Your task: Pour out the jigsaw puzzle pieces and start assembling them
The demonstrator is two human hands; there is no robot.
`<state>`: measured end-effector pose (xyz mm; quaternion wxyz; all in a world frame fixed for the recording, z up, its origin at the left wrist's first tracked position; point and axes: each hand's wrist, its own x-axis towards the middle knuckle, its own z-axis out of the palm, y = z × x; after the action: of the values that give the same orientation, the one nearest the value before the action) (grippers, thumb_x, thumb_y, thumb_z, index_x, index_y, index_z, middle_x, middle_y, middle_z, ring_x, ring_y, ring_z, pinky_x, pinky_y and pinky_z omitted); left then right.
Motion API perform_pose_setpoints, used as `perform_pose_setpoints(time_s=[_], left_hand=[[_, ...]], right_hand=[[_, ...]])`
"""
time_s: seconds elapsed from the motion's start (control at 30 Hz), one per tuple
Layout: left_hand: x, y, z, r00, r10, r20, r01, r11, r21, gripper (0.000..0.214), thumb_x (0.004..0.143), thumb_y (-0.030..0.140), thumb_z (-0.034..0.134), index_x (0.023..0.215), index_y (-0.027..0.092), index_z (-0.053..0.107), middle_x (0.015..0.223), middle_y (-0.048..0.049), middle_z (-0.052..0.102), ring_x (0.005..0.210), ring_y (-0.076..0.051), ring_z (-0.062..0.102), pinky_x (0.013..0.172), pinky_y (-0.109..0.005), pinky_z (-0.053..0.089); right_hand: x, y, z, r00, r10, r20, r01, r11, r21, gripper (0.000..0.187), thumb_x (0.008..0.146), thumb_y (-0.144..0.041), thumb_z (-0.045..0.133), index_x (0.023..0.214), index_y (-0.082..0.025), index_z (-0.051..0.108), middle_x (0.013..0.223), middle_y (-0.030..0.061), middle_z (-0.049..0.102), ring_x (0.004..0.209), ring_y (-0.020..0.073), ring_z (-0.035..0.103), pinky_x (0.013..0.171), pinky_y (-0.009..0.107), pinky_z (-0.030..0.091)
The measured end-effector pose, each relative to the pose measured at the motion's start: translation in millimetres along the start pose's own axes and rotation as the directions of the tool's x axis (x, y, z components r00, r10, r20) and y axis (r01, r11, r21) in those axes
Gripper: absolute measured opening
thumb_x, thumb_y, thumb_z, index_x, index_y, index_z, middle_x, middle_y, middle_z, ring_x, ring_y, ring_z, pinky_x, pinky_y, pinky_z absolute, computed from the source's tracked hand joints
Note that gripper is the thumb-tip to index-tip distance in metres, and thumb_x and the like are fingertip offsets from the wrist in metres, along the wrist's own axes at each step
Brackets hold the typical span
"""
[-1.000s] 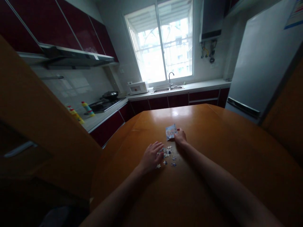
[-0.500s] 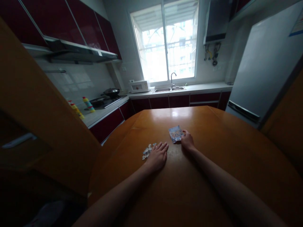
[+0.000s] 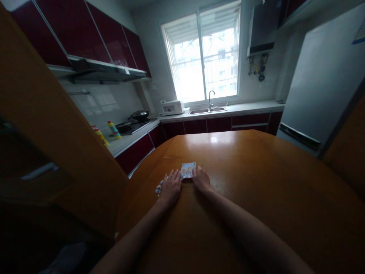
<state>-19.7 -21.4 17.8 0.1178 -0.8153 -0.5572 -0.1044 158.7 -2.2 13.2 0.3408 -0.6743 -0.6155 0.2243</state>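
A small printed picture sheet (image 3: pixel 188 170), bluish with tan patches, is held at its right edge by my right hand (image 3: pixel 202 179). The fingers of that hand are closed on the sheet, just above the tabletop or touching it; which one I cannot tell. My left hand (image 3: pixel 172 187) lies palm down with its fingers stretched out, close to the sheet's left edge. Partly hidden under and beside it is a small heap of jigsaw puzzle pieces (image 3: pixel 158 188). Both hands rest over the middle of the wooden table (image 3: pixel 242 171).
Behind the table runs a counter with a sink (image 3: pixel 199 111), a tap (image 3: pixel 210 99) and a white microwave (image 3: pixel 172 108). On the left are a stove with a wok (image 3: pixel 139 115) and yellow bottles (image 3: pixel 114 130). A fridge (image 3: pixel 316 83) stands at the right.
My right hand has brought the picture sheet leftward, close to my left hand. My left hand and the puzzle pieces have shifted left, and the hand covers more of them. The view has tilted slightly.
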Motion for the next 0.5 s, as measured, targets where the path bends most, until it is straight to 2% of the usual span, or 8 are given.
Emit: perform_pose_setpoints(time_s=[0.07, 0.13, 0.23, 0.33, 0.4, 0.5], left_hand=[[-2.3, 18.1, -3.3, 0.997, 0.028, -0.066, -0.029, 0.999, -0.016, 0.05, 0.101, 0.026, 0.032, 0.144, 0.008, 0.051, 0.152, -0.0177, 0.046, 0.147, -0.033, 0.035, 0.119, -0.057, 0.029], [-2.8, 46.4, -2.4, 0.991, 0.105, -0.08, -0.111, 0.99, -0.082, 0.05, 0.101, 0.025, 0.032, 0.144, 0.006, 0.049, 0.153, -0.018, 0.045, 0.148, -0.029, 0.033, 0.122, -0.051, 0.028], [5.1, 96.9, 5.1, 0.973, 0.228, -0.033, -0.229, 0.944, -0.238, 0.051, 0.103, 0.026, 0.031, 0.146, 0.005, 0.047, 0.155, -0.0168, 0.042, 0.149, -0.026, 0.033, 0.122, -0.044, 0.031], [24.5, 137.0, 14.3, 0.966, 0.249, 0.074, -0.212, 0.92, -0.33, 0.052, 0.101, 0.028, 0.036, 0.146, 0.004, 0.046, 0.156, -0.0186, 0.04, 0.148, -0.027, 0.034, 0.123, -0.042, 0.03], [39.2, 150.4, 19.3, 0.962, 0.259, 0.082, -0.215, 0.912, -0.35, 0.054, 0.1, 0.032, 0.039, 0.145, 0.004, 0.047, 0.157, -0.0193, 0.039, 0.148, -0.029, 0.033, 0.123, -0.043, 0.028], [54.4, 152.6, 24.5, 0.963, 0.254, 0.09, -0.205, 0.909, -0.364, 0.058, 0.1, 0.036, 0.038, 0.149, 0.004, 0.042, 0.158, -0.0204, 0.035, 0.15, -0.031, 0.029, 0.122, -0.048, 0.027]], right_hand=[[-6.6, 7.1, -7.2, 0.999, -0.043, 0.006, 0.043, 0.998, -0.041, 0.039, 0.1, -0.034, 0.04, 0.124, -0.011, 0.062, 0.107, 0.0191, 0.073, 0.099, 0.0283, 0.07, 0.085, 0.035, 0.05], [-13.8, 24.8, -23.1, 0.994, -0.105, -0.007, 0.104, 0.991, -0.087, 0.04, 0.099, -0.026, 0.039, 0.132, -0.012, 0.058, 0.122, 0.0179, 0.068, 0.113, 0.0254, 0.064, 0.095, 0.033, 0.045], [-26.8, 61.0, -57.3, 0.986, -0.169, -0.008, 0.165, 0.972, -0.165, 0.041, 0.097, -0.021, 0.04, 0.132, -0.013, 0.059, 0.13, 0.0163, 0.063, 0.125, 0.0253, 0.054, 0.106, 0.035, 0.037], [-42.3, 97.2, -93.9, 0.982, -0.19, 0.005, 0.186, 0.953, -0.24, 0.043, 0.096, -0.024, 0.042, 0.134, -0.013, 0.06, 0.14, 0.0157, 0.057, 0.132, 0.0275, 0.047, 0.112, 0.039, 0.031], [-52.6, 117.9, -114.8, 0.978, -0.207, 0.035, 0.207, 0.918, -0.337, 0.048, 0.098, -0.029, 0.04, 0.14, -0.013, 0.055, 0.149, 0.0163, 0.05, 0.14, 0.0278, 0.04, 0.115, 0.041, 0.026], [-64.1, 139.4, -135.3, 0.985, -0.162, 0.057, 0.171, 0.899, -0.404, 0.056, 0.1, -0.038, 0.037, 0.15, -0.014, 0.044, 0.159, 0.0146, 0.037, 0.148, 0.0289, 0.028, 0.119, 0.046, 0.018]])
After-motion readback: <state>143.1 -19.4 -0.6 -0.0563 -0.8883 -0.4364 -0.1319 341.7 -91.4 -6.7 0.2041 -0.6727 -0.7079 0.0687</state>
